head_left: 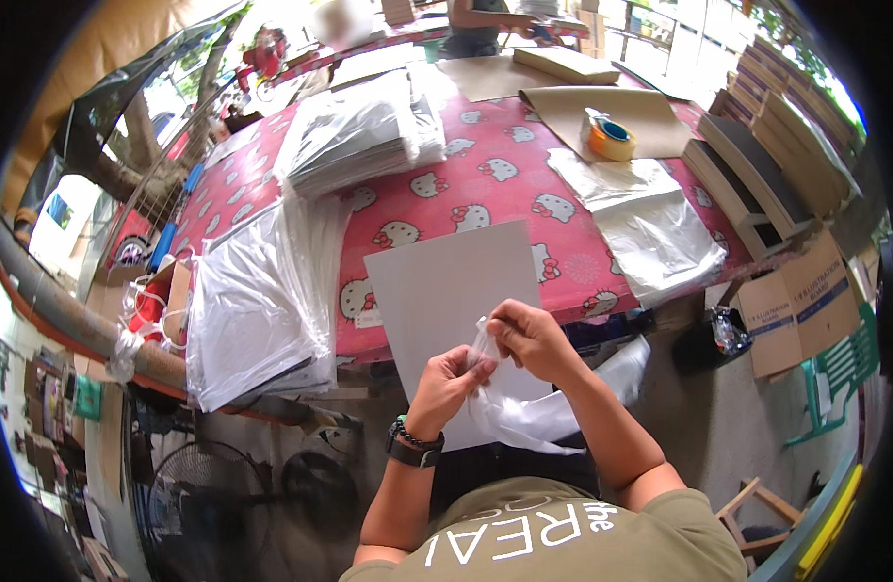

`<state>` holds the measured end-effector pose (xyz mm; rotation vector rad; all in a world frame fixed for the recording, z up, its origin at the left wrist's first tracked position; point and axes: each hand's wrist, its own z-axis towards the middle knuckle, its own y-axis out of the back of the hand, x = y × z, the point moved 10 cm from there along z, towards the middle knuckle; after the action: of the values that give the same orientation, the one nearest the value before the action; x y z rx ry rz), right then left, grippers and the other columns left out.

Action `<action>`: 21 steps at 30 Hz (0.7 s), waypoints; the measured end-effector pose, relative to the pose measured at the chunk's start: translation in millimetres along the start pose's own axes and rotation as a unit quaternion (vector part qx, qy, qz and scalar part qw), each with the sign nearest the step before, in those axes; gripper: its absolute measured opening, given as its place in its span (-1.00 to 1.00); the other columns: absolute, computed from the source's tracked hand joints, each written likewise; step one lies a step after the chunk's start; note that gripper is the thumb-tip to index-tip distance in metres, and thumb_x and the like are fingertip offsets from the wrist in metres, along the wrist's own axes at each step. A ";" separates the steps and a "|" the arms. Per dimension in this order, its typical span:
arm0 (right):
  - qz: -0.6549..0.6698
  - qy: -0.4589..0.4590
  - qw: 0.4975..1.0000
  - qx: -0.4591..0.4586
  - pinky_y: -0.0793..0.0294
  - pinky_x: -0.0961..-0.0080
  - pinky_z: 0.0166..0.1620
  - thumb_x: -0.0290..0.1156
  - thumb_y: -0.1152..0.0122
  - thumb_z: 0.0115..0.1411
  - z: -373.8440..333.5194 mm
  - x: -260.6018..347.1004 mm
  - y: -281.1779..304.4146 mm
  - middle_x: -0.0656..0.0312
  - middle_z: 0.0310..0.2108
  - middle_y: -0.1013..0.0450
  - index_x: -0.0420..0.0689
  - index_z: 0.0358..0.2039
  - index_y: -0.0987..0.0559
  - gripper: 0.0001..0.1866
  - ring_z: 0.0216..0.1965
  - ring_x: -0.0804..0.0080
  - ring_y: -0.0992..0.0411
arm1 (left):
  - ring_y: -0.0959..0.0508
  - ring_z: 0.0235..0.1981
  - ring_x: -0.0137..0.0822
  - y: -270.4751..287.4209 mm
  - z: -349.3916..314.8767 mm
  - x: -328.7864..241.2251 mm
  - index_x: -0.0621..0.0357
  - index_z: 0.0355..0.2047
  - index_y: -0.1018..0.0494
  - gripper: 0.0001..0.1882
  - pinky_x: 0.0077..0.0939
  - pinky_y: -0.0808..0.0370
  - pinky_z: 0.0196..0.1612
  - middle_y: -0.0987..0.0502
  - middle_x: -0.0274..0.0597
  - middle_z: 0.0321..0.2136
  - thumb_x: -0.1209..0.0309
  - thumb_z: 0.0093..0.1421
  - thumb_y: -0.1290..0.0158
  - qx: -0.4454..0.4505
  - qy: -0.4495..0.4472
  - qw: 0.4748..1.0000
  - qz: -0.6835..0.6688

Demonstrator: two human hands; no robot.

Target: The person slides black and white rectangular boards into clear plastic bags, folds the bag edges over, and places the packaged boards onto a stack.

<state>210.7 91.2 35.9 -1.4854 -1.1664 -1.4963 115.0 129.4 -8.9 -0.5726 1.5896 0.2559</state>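
Left grip (454, 376), right grip (529, 339): pinching translucent plastic bag (534, 422)
White rectangular sheet (437, 296): overhangs pink patterned bench's (504, 199) near edge; pink surface exposed beyond

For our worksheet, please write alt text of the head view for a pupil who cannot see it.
A person's left hand and right hand pinch translucent plastic in front of a white sheet at the edge of a pink patterned table. Plastic-covered stacks lie to the left; flat plastic sheeting and tape lie to the right.
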 end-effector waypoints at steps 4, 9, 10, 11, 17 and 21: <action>-0.021 0.166 0.986 -0.006 -0.28 0.66 -0.26 -0.36 -0.23 -0.01 0.0 10.5 -6.0 0.33 -0.43 -0.35 -0.17 -0.31 -0.38 -0.70 -0.40 0.66 -0.29 | -0.37 -0.57 -0.61 21.1 -5.5 -11.5 0.26 -0.47 -0.46 -0.83 -0.73 -0.32 -0.47 -0.46 -0.37 -0.59 0.38 0.08 -0.06 -0.116 -0.099 0.986 -0.064; -0.033 0.148 0.988 -0.016 -0.33 0.60 -0.28 -0.47 -0.22 -0.04 1.1 3.1 -35.5 0.28 -0.51 -0.39 -0.23 -0.44 -0.43 -0.82 -0.42 0.57 -0.35 | -0.42 -0.53 -0.59 41.4 -20.7 -2.2 0.27 -0.42 -0.46 -0.84 -0.71 -0.38 -0.42 -0.49 -0.33 -0.54 0.41 0.06 -0.07 -0.169 -0.115 0.977 -0.055; -0.027 0.138 0.990 -0.015 -0.34 0.60 -0.31 -0.50 -0.21 -0.05 3.8 4.1 -39.5 0.25 -0.53 -0.40 -0.25 -0.46 -0.44 -0.84 -0.45 0.55 -0.35 | -0.42 -0.53 -0.59 43.9 -23.8 -1.0 0.27 -0.41 -0.46 -0.85 -0.71 -0.38 -0.42 -0.49 -0.33 -0.53 0.42 0.06 -0.07 -0.183 -0.111 0.974 -0.069; -0.056 0.161 0.985 -0.038 -0.33 0.62 -0.35 -0.56 -0.14 -0.03 0.5 15.0 -40.7 0.24 -0.58 -0.39 -0.26 -0.48 -0.43 -0.91 -0.48 0.56 -0.33 | -0.43 -0.53 -0.59 49.9 -27.6 0.3 0.26 -0.40 -0.46 -0.85 -0.71 -0.38 -0.42 -0.49 -0.33 -0.53 0.42 0.06 -0.07 -0.204 -0.109 0.970 -0.081; -0.068 0.155 0.985 -0.043 -0.22 0.69 -0.56 -0.49 -0.05 0.08 -11.0 0.6 -40.7 0.30 -0.69 -0.31 -0.24 -0.53 -0.39 -0.89 -0.63 0.65 -0.24 | -0.41 -0.43 -0.63 33.7 -30.2 -18.9 0.22 -0.30 -0.46 -0.82 -0.76 -0.36 -0.36 -0.49 -0.35 -0.49 0.42 0.08 -0.04 -0.158 -0.127 0.977 -0.065; -0.053 0.124 0.990 -0.044 -0.16 0.75 -0.57 -0.46 -0.04 0.11 -6.1 -15.0 -50.1 0.40 -0.72 -0.22 -0.21 -0.54 -0.38 -0.86 -0.66 0.71 -0.16 | -0.42 -0.39 -0.62 52.6 -40.8 -8.3 0.26 -0.30 -0.45 -0.81 -0.75 -0.37 -0.32 -0.50 -0.34 -0.45 0.43 0.10 -0.02 -0.198 -0.156 0.960 -0.125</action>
<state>162.9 100.7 15.9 -1.2658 -1.0540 -1.7695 53.4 155.7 -5.4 -0.9846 1.1496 0.4543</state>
